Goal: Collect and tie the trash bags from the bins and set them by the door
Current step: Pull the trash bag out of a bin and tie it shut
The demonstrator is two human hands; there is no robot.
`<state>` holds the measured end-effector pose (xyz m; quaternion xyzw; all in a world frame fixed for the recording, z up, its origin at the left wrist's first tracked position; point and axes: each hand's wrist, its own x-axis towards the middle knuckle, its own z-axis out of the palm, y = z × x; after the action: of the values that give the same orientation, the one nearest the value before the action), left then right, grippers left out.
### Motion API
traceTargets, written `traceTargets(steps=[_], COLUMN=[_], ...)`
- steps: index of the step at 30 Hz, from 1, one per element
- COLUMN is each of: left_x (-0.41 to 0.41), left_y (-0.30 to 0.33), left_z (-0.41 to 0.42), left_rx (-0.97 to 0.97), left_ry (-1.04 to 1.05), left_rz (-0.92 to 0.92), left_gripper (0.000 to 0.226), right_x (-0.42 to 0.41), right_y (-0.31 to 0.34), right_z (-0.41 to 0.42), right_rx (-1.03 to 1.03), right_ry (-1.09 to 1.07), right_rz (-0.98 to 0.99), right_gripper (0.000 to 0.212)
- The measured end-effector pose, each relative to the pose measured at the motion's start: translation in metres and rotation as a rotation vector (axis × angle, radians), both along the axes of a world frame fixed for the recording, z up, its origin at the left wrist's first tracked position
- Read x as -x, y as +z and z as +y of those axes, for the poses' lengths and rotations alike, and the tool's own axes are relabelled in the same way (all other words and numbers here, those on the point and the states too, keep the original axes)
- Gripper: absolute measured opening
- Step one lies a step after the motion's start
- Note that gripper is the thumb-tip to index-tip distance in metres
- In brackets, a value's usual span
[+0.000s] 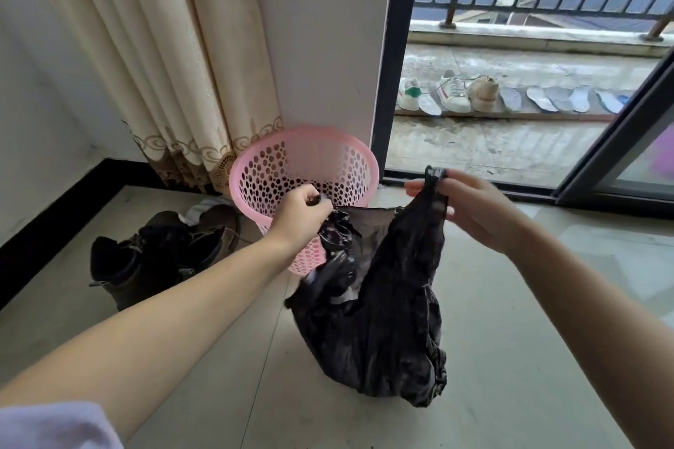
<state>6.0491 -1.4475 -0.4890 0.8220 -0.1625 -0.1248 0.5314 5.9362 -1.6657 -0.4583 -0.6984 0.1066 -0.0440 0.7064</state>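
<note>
The pale glossy tiled floor (510, 302) lay bare toward the open sliding glass door (627, 142). A crumpled black plastic trash bag (383, 321) stood before the empty pink perforated plastic bin (302, 171). The left hand (299, 211) and right hand (470, 208) each pinched one top corner.

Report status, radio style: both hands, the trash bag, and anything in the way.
Left hand and right hand each pinch a top corner of the black trash bag. Bag out of the pink bin, resting on floor, untied. Dark boots beside bin, not blocking.
</note>
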Motion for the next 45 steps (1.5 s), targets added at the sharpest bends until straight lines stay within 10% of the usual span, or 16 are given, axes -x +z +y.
traceTargets(steps=[6,11,13,16,19,22,29,38,45], left_x=[-0.010,-0.015,-0.011,0.003,0.017,0.031,0.063,0.038,0.018], left_y=[0.037,0.075,0.091,0.112,0.120,0.121,0.100,0.078,0.065], left_z=[0.003,0.012,0.016,0.015,0.012,0.006,-0.018,-0.006,-0.009], left_rx=[0.096,0.114,-0.024,-0.278,-0.297,-0.197,-0.088,-0.081,0.169], left_ry=[-0.078,-0.353,-0.421,-0.325,-0.108,-0.137,-0.377,-0.602,-0.149], left_rz=[0.073,0.411,0.227,-0.323,-0.880,-1.018,-0.650,-0.056,-0.127], left_gripper=[0.005,0.047,0.056,0.045,0.036,0.021,0.014,0.038,0.012], right_x=[0.004,0.007,0.006,0.003,0.001,0.001,-0.004,-0.008,-0.004], right_y=[0.024,0.028,0.031,0.035,0.037,0.038,0.040,0.036,0.029], right_z=[-0.007,-0.007,-0.006,-0.011,-0.008,0.002,0.071,0.050,0.039], right_rx=[-0.046,0.018,-0.127,-0.434,-0.516,-0.432,0.530,-0.079,-0.200], right_ry=[-0.060,0.144,0.176,0.199,0.226,0.317,0.456,0.230,0.139], right_rz=[-0.084,0.064,0.024,-0.094,-0.196,-0.120,0.119,0.200,0.189], right_gripper=[0.025,0.034,0.007,0.045,0.033,0.040,0.023,0.043,0.019])
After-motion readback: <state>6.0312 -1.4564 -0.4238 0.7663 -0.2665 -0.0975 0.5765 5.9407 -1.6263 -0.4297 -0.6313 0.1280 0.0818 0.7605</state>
